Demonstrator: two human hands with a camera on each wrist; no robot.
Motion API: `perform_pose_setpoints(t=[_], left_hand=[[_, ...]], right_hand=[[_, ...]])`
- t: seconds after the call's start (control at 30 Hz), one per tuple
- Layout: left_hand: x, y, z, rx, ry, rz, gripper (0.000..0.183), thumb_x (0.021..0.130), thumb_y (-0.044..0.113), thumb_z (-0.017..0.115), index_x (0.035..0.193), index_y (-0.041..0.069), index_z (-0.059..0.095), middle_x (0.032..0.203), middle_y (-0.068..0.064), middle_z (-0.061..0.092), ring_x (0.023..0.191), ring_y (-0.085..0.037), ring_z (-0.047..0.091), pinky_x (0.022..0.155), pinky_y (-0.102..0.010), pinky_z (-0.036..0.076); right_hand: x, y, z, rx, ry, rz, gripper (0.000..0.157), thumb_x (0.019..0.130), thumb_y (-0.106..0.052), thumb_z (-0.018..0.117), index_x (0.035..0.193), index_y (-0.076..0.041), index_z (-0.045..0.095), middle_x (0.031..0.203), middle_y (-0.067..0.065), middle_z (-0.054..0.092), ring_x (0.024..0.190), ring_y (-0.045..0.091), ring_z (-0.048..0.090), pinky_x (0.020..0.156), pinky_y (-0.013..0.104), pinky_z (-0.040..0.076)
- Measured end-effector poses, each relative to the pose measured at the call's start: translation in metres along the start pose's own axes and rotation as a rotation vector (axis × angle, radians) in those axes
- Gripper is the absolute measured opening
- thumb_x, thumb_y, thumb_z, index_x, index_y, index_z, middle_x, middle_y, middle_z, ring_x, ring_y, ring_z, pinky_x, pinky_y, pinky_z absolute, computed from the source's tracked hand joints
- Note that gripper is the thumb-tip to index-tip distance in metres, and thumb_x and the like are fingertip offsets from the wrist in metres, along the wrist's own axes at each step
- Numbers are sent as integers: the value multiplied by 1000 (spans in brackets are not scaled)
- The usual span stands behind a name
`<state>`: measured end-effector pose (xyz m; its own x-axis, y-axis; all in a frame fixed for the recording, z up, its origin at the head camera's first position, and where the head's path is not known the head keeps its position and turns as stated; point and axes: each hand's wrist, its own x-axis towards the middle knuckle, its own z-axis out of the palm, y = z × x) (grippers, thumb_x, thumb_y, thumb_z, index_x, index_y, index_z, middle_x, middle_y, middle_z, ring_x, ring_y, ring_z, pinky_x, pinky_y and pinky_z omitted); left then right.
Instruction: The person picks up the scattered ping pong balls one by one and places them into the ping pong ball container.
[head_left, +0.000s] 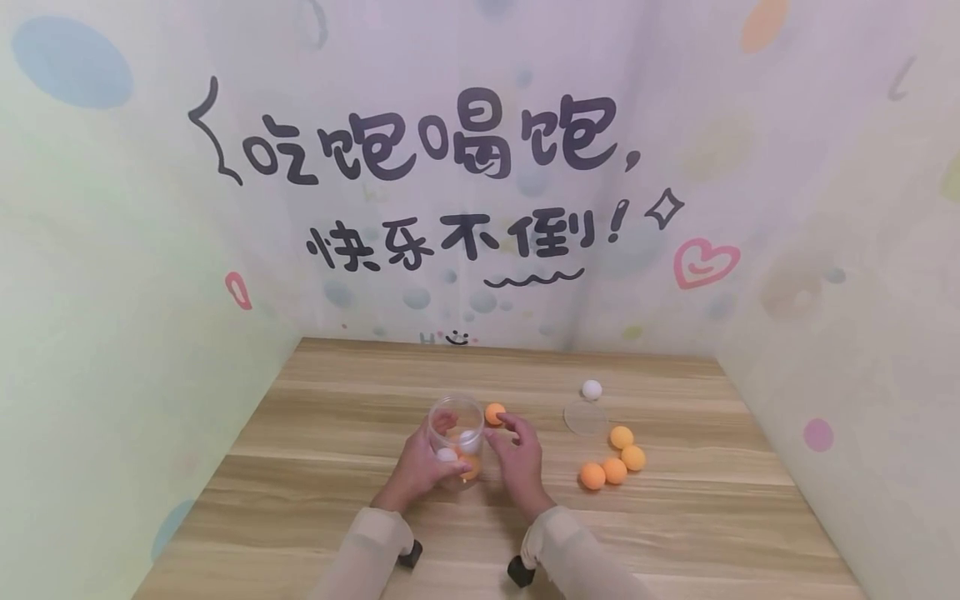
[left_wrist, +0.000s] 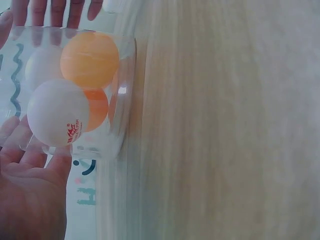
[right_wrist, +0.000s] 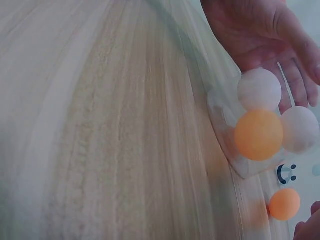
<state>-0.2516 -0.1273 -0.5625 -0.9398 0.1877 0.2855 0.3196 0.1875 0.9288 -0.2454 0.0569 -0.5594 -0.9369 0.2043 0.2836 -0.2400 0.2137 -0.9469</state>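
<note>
My left hand (head_left: pixel 423 467) grips a clear plastic jar (head_left: pixel 456 408) from its left side, fingers and thumb curled round the wall. Inside the jar are white and orange table tennis balls; a white ball (left_wrist: pixel 57 112) with red print and an orange ball (left_wrist: pixel 90 60) show through the wall in the left wrist view. Right of the jar is my right hand (head_left: pixel 521 458), its fingers loosely spread and nothing gripped. Close to those fingertips, a loose orange ball (right_wrist: pixel 285 204) lies on the table; the right wrist view shows a small gap between them.
To the right, a clear round lid (head_left: pixel 587 418) lies on the wooden table (head_left: pixel 322 392). Behind it sits a white ball (head_left: pixel 592 389). Several orange balls (head_left: pixel 615 471) lie in front of the lid. Printed walls (head_left: pixel 450 308) enclose the table at the back and sides.
</note>
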Motion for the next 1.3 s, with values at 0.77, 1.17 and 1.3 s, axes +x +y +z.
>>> perform_pose_setpoints(t=[0.77,1.17,1.3], left_hand=[[0,1,0,32,-5,-29,86,59,13,94,132,10,48,135,-11,55,127,-28,49,106,-47,38],[1,1,1,35,-12,-24,86,59,9,93,132,7,48,136,-16,54,127,-30,49,106,-48,37],[1,1,1,29,-9,-24,86,59,11,93,132,7,48,136,-17,54,127,-31,49,106,-49,36]], right_hand=[[15,19,-5,-161,-106,-51,53,79,-18,80,125,-1,59,129,18,54,122,39,43,101,57,36],[24,23,-4,-270,-145,-25,60,78,-20,82,130,-4,56,131,19,52,123,41,43,102,58,35],[27,25,-4,-292,-163,-26,63,78,-21,82,132,-4,55,132,20,51,122,41,44,100,58,37]])
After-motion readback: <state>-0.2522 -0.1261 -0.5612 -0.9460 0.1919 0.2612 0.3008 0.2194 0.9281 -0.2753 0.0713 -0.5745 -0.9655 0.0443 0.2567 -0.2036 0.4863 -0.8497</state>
